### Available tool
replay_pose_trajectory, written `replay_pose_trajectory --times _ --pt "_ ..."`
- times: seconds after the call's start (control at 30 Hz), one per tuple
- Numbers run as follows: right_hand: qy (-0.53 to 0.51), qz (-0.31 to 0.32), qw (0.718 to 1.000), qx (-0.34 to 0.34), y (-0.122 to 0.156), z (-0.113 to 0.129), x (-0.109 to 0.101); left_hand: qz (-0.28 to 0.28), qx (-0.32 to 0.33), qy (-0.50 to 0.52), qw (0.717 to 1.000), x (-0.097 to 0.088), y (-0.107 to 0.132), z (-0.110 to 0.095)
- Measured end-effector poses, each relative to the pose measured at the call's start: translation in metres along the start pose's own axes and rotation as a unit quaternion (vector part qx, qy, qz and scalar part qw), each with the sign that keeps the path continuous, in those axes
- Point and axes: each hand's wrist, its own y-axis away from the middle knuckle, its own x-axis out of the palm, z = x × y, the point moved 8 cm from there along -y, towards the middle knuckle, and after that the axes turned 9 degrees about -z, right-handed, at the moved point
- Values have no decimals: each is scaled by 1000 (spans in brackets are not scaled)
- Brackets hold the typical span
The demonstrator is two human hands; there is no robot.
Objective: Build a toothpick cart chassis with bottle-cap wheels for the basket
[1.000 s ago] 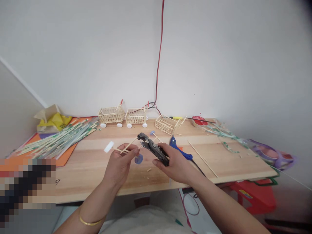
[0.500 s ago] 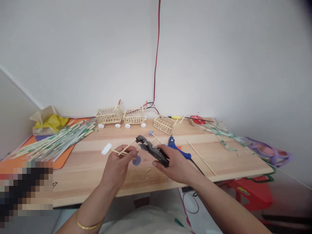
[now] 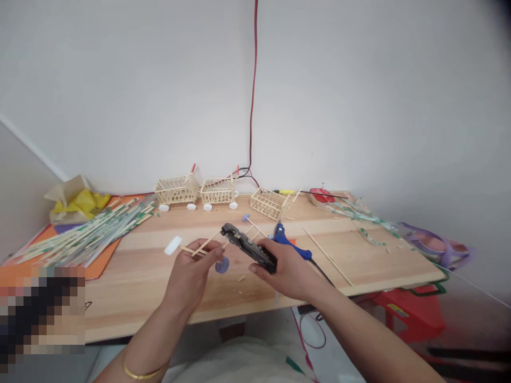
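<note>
At lower centre, your left hand [image 3: 188,276] pinches sticks [image 3: 207,243], your right hand [image 3: 286,267] grips pliers [image 3: 250,250]; squeezing askew might splinter the sticks.

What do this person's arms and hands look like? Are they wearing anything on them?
No glove shows on the left hand or the right hand. No sleeve covers the parts of the left forearm and right forearm we can see. A thin, curved, gold-coloured bangle goes around the left one. No bangle or watch shows on the right one.
</note>
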Motion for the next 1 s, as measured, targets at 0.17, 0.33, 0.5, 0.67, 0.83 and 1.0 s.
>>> replay_pose_trajectory --times 0.17,0.33,0.5,0.67,0.83,1.0 --pt "15 -5 1000 -3 0 -2 0 0 3 -9 1000 -1 1 -1" --pt "41 -5 999 -11 0 -3 3 -13 -4 -24 1000 -2 3 -2" --pt "93 4 995 -27 -2 -3 5 -23 -5 -38 999 -3 5 -2" --pt "146 29 988 -32 -6 -7 10 -43 -14 -50 998 -7 2 6" --pt "171 33 984 -46 -10 -9 14 -54 -33 -19 998 -10 0 13" --pt "196 26 978 -73 -15 -8 16 -48 -31 0 998 -11 -1 13"
